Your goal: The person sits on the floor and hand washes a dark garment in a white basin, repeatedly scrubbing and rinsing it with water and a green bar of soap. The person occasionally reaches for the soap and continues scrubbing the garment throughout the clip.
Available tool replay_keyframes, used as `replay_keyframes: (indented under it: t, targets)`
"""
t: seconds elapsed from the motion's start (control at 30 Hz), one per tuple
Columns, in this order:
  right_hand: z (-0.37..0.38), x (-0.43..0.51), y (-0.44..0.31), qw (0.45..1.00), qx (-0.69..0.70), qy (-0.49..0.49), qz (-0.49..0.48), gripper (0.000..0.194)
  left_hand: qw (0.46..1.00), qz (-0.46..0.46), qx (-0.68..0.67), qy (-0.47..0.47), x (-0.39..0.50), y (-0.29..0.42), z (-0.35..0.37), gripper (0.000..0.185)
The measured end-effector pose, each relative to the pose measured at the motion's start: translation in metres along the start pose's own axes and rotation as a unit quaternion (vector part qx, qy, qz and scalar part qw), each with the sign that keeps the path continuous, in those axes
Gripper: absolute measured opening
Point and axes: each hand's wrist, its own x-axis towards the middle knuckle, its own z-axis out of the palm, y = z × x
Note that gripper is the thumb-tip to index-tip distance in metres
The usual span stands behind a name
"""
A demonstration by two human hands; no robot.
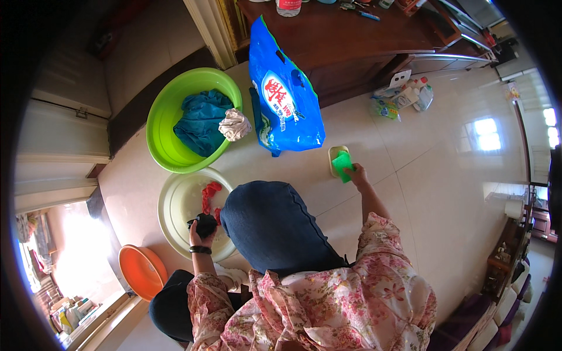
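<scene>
My left hand holds a bunched black cloth over the lower part of a pale plastic basin. Red cloth lies in that basin, where there seems to be some water. Out to the right, my right hand grips a green rectangular piece, perhaps a soap bar or a sponge, at a small cream dish on the floor. A bright green basin holds teal cloth, with a crumpled off-white cloth on its rim.
A large blue detergent bag stands beside the green basin, near a dark wooden cabinet. An orange basin is at the lower left. Several bottles and packages lie on the tiled floor along the cabinet. My knee comes between the hands.
</scene>
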Motion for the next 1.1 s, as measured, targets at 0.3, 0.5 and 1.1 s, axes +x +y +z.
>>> replay_keyframes:
  t: [0.3, 0.5, 1.1]
  targets:
    - [0.029, 0.023, -0.037, 0.975, -0.167, 0.148, 0.018, 0.054, 1.0, 0.004, -0.014, 0.023, -0.009, 0.0, -0.016, 0.043]
    - [0.035, 0.037, -0.059, 0.966, -0.227, 0.114, 0.038, 0.041, 0.999, 0.012, -0.016, 0.027, -0.009, -0.002, -0.014, 0.044]
    - [0.052, 0.048, -0.092, 0.913, -0.407, 0.011, 0.011, 0.021, 1.0, -0.012, -0.023, 0.017, -0.008, 0.001, -0.012, 0.042]
